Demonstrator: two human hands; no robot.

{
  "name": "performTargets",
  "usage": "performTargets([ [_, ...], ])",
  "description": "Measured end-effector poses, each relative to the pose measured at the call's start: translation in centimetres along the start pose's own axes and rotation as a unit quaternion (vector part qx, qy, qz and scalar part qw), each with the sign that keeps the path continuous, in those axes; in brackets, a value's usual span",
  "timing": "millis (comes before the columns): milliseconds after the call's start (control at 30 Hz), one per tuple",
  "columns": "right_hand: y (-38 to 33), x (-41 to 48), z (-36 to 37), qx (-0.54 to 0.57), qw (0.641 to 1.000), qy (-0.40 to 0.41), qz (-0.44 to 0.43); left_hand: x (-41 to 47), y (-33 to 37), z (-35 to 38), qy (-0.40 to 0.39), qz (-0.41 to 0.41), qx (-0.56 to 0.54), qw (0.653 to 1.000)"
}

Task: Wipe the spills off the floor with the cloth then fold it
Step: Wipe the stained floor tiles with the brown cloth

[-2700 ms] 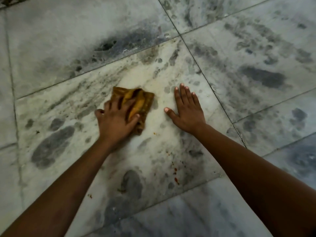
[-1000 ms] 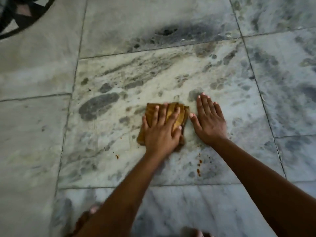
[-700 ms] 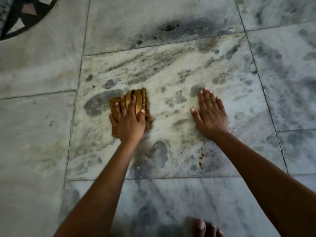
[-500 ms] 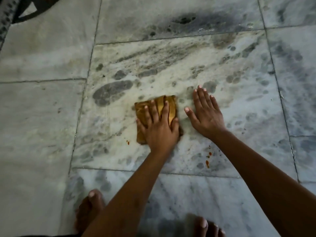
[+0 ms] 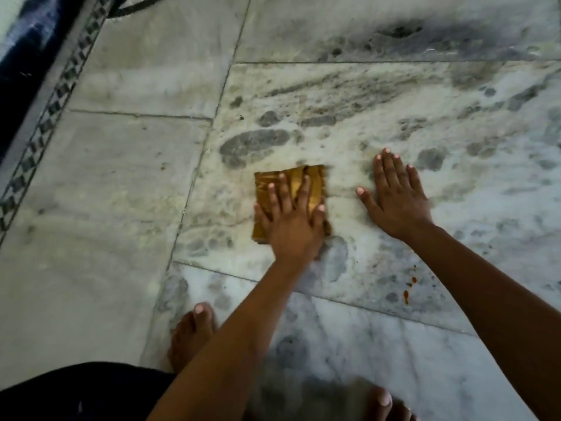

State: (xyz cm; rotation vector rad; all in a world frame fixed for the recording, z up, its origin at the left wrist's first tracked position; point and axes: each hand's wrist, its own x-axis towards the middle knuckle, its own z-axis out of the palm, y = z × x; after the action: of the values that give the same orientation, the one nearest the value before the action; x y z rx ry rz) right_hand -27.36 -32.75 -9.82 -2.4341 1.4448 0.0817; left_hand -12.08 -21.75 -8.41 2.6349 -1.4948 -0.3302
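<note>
The left hand (image 5: 291, 220) lies flat on the cloth (image 5: 273, 183), palm down and fingers spread wide, pressing it to the floor (image 5: 121, 177) rather than gripping it. The cloth is a small, golden-brown, folded pad, roughly rectangular, with its long axis running away from the person, nearly in line with the left forearm; its far short edge points toward the top of the view and its near end is hidden under the palm. Creases run along that same axis. It sits on the large streaked tile (image 5: 394, 117) in the middle of the floor, toward that tile's left side, nearer its near edge than its far one. The right hand (image 5: 397, 202) rests palm down on the same tile, just to the right of the cloth and not touching it, fingers held together and pointing away, thumb out toward the cloth; it holds nothing. A few small orange-red spots (image 5: 406, 294) lie on the tile near its near edge, beside the right forearm and well apart from the cloth. Grey smudges mark the tile above and below the cloth. Two bare feet show at the bottom: the left foot (image 5: 191, 335) on the near tile by the left forearm, the right foot (image 5: 385, 404) at the bottom edge. A patterned dark border (image 5: 45, 117) runs along the floor's far-left corner.
</note>
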Motion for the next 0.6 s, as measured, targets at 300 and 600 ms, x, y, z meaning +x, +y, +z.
performTargets([
  [300, -0.1, -0.1, -0.2, -0.031, 1.000, -0.001, 0.000, 6.2, -5.3, -3.3, -0.055, 0.009, 0.021, 0.998],
  [600, -5.1, 0.9, 0.5, -0.002, 0.999, 0.004, -0.047, -4.4, -1.8, 0.0, -0.019, -0.049, -0.014, 0.999],
])
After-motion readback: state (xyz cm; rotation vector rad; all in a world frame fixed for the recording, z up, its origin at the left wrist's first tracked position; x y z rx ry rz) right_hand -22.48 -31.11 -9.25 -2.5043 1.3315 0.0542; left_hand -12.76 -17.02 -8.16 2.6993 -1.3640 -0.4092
